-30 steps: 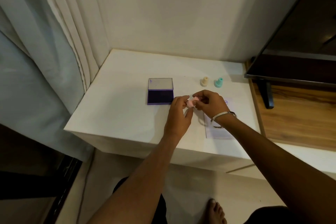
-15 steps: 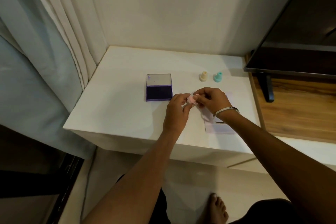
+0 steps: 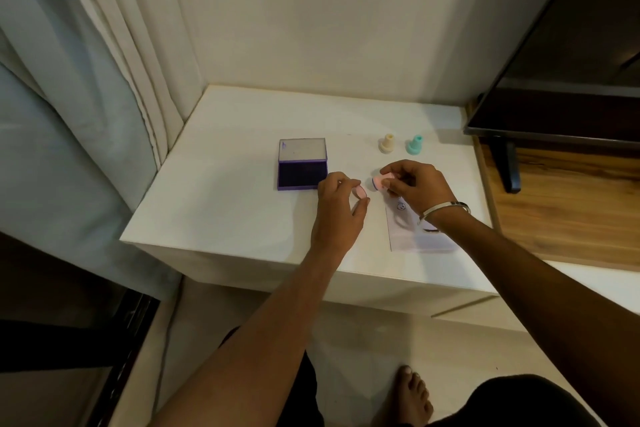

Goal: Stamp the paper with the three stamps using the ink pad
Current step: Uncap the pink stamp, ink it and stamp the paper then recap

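My right hand (image 3: 414,185) pinches a pink stamp (image 3: 380,182) lying sideways, its dark inked face turned to the left. Just to its left, my left hand (image 3: 337,208) holds the stamp's pink cap (image 3: 361,192) between thumb and fingers, a small gap apart from the stamp. The purple ink pad (image 3: 302,171) lies open left of both hands, lid raised at the back. A white paper (image 3: 415,236) with one small round print (image 3: 401,206) lies under my right wrist. A beige stamp (image 3: 386,143) and a teal stamp (image 3: 414,144) stand upright behind.
All of it rests on a white low table (image 3: 221,191) set in a corner. A curtain (image 3: 86,80) hangs at the left, a dark TV screen (image 3: 568,62) on a wooden shelf (image 3: 568,211) stands at the right. My bare foot (image 3: 412,395) is on the floor below.
The two hands held the pink stamp together before. Now the left hand has pulled the cap off to the left, and the stamp's inked face shows.
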